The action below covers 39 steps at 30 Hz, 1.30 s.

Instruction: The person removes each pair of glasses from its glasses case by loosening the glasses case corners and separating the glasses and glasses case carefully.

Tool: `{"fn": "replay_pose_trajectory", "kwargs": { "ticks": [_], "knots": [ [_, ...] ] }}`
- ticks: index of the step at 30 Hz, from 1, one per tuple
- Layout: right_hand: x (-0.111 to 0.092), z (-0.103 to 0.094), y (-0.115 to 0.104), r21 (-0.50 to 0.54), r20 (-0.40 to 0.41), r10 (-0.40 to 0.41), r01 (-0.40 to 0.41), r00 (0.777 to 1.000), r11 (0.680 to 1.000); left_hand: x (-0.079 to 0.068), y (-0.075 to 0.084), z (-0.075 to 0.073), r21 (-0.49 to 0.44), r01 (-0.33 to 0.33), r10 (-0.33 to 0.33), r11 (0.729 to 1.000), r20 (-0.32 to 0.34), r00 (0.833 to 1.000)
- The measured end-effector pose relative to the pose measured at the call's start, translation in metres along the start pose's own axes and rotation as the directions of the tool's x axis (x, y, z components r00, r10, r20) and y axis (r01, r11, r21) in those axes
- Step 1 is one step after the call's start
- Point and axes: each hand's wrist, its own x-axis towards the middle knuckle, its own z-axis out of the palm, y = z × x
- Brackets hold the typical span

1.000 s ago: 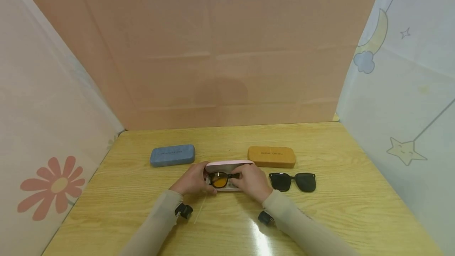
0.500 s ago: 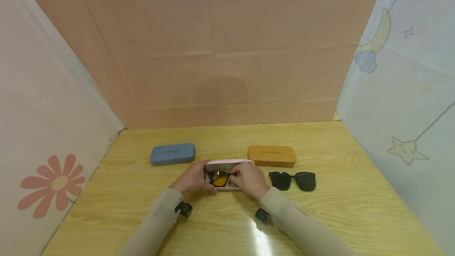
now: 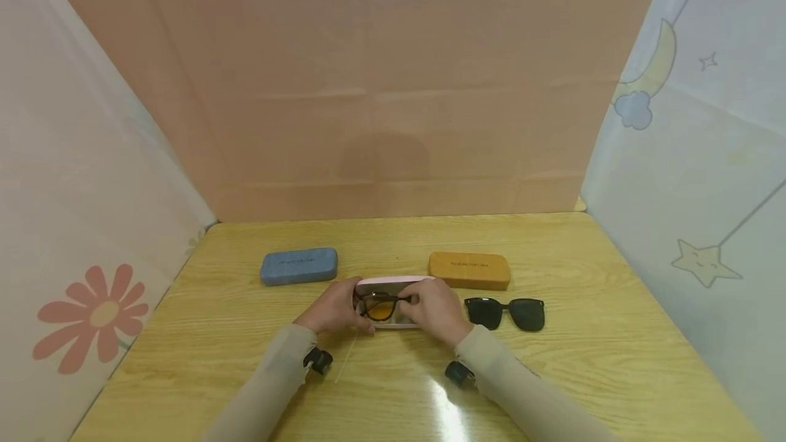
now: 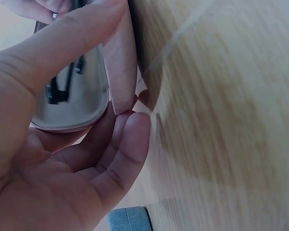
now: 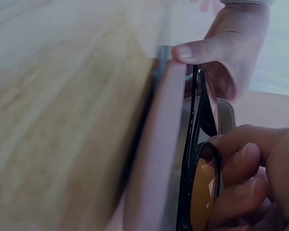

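Observation:
An opened pink glasses case point(image 3: 396, 280) stands on the table, with glasses point(image 3: 381, 308) that have a black frame and amber lenses inside it. My left hand point(image 3: 334, 307) grips the case's left end; in the left wrist view the thumb lies over the near wall point(image 4: 120, 72) and the fingers curl round the end. With thumb and fingertips, my right hand point(image 3: 434, 311) pinches the glasses near the bridge. In the right wrist view the glasses point(image 5: 202, 192) stand tilted in the case, and the right hand point(image 5: 260, 178) hides part of them.
Black sunglasses point(image 3: 505, 313) lie just right of the right hand. Behind stand a blue case point(image 3: 299, 267) at left and a mustard-yellow case point(image 3: 469, 271) at right, both closed. A thin pale strip point(image 3: 346, 360) lies before the left hand.
The glasses have tipped slightly within the case, and the right hand has shifted a little with them. The left hand keeps its hold on the case.

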Motion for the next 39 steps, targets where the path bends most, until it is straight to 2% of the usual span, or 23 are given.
{"fn": "replay_pose_trajectory", "kwargs": {
  "ticks": [11,16,21,26,30,39],
  "knots": [
    [-0.014,-0.023,-0.001,0.008,0.014,0.018,-0.018,1.0,1.0,0.0,0.002,0.0,0.003,-0.006,0.006,1.0,-0.018,1.0],
    [-0.023,-0.029,0.006,-0.012,0.016,-0.023,0.023,1.0,1.0,0.002,0.0,0.0,-0.009,-0.003,0.003,1.0,-0.026,1.0],
    [-0.035,-0.038,0.013,0.013,0.072,-0.041,0.04,0.997,0.999,0.003,-0.001,-0.001,-0.004,0.011,-0.011,1.0,-0.042,0.999],
    [-0.049,-0.044,0.021,0.059,0.135,-0.061,0.054,0.989,0.997,0.003,-0.002,-0.003,0.012,0.054,-0.053,0.998,-0.071,0.996],
    [-0.058,-0.047,0.028,0.071,0.181,-0.079,0.067,0.98,0.995,0.004,-0.004,-0.005,0.011,0.059,-0.058,0.998,-0.069,0.996],
    [-0.07,-0.05,0.044,0.071,0.22,-0.09,0.076,0.971,0.995,0.006,-0.01,-0.013,-0.004,0.068,-0.068,0.998,-0.087,0.994]
  ]
}}
